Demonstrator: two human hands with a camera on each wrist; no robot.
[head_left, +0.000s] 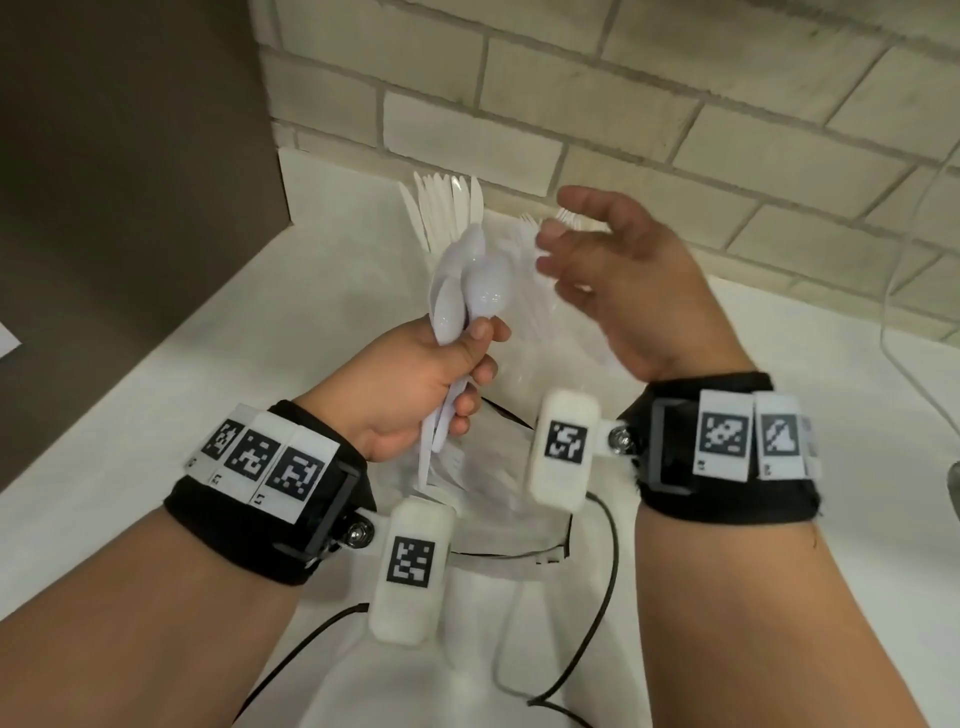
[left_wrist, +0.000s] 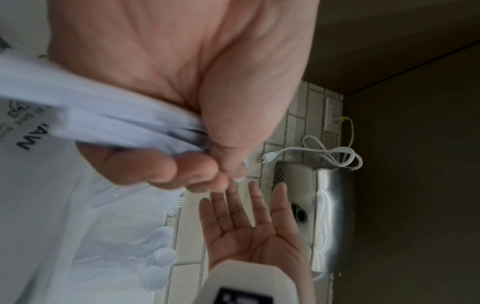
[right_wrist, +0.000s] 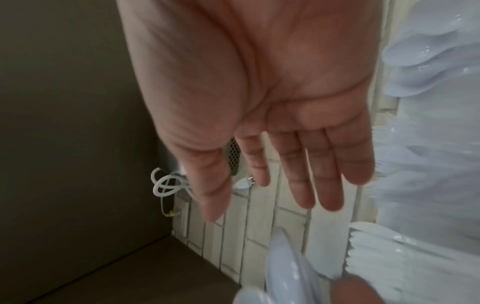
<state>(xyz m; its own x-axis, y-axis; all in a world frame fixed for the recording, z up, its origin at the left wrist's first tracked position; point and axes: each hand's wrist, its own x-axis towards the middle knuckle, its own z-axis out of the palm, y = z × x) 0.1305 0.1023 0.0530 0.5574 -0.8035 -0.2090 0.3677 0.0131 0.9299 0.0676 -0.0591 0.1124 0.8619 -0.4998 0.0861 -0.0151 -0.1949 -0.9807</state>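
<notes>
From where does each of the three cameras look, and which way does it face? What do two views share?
Head: worn on the head, facing forward and down at the counter and brick wall; shows both forearms, the left hand gripping white spoons, the right hand open.
Left wrist: faces along the left palm; shows that hand curled round the spoon handles, with the right hand and a coiled cord beyond.
Right wrist: faces along the open right palm towards the brick wall.
Shared: both wrist views show the cord.
</notes>
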